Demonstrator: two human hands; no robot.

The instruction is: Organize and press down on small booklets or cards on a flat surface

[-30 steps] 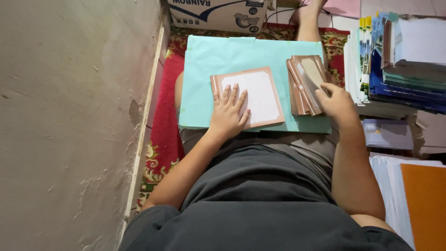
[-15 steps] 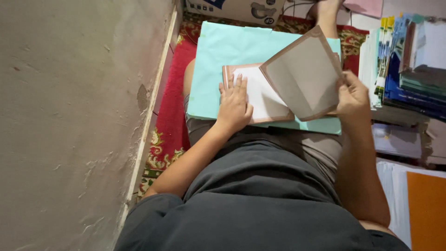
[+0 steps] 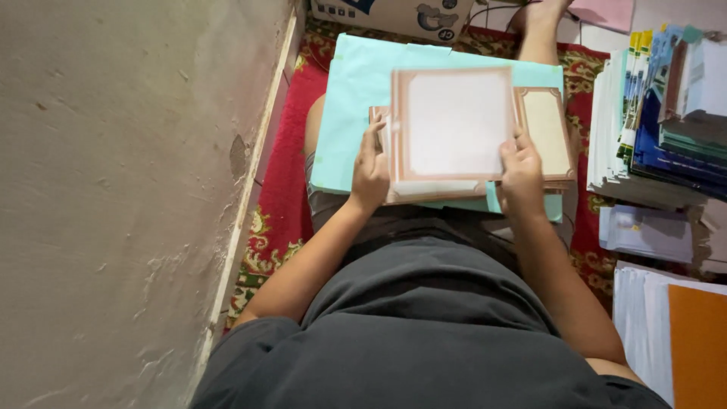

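Head view, looking down at a seated person. At far left stands a rough grey plastered wall (image 3: 113, 189), met at its foot by a pale wooden skirting strip (image 3: 250, 197). Beside the strip lies a red patterned carpet (image 3: 284, 204), on which the person sits in a dark grey shirt (image 3: 424, 333). Across the lap rests a large pale turquoise sheet of card (image 3: 352, 106).

The left hand (image 3: 371, 170) is closed on the left edge of a white rectangular card with a brown ornamental border (image 3: 453, 125), fingers lying flat along that edge. The card is held face up, slightly raised above the turquoise sheet, at the middle of the view. Beneath it lies a stack of similar brown-bordered cards (image 3: 424, 193), its lower edge showing just under the held card.

The right hand (image 3: 521, 170) grips the right edge of the same bordered card, thumb on top. Just right of this hand, a cream card with a brown border (image 3: 547, 132) lies on the stack, partly covered by the held card.

At top centre sits a white cardboard box with blue printing (image 3: 394, 15). At right stand piles of coloured paper and booklets (image 3: 666, 106); below them are a pale wrapped packet of paper (image 3: 644, 231) and an orange sheet (image 3: 697, 341) on a white paper stack.
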